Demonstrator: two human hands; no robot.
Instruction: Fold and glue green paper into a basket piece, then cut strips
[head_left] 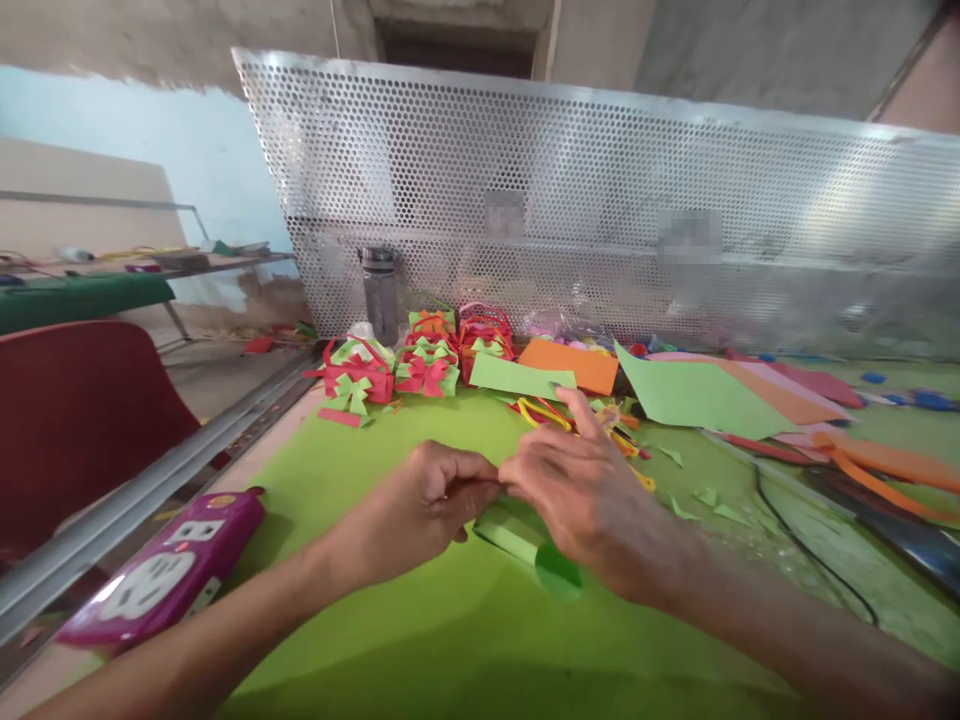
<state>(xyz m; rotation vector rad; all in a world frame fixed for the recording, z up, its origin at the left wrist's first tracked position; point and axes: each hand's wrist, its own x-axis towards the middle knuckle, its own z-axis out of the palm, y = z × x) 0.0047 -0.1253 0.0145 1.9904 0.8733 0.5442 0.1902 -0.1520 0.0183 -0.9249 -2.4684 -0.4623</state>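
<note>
My left hand (pixel 450 492) is closed in a pinch, its thumb and fingertips meeting those of my right hand above the green work surface. My right hand (pixel 581 490) pinches at the same spot, with one finger raised. Whatever lies between the fingertips is too small and hidden to make out. Just below the hands is a folded light green piece of paper or foam sheet (pixel 510 538), its right end curled and darker green; my hands cover part of it. Behind my right hand, a flat light green strip (pixel 521 377) leans near an orange sheet (pixel 577 367).
Small red and green baskets with bows (pixel 427 375) stand at the back beside a grey bottle (pixel 380 295). A purple case (pixel 165 570) lies left. Coloured sheets (pixel 705 390), scraps and a black cable (pixel 810 550) occupy the right. A perforated metal panel (pixel 585 170) closes off the back.
</note>
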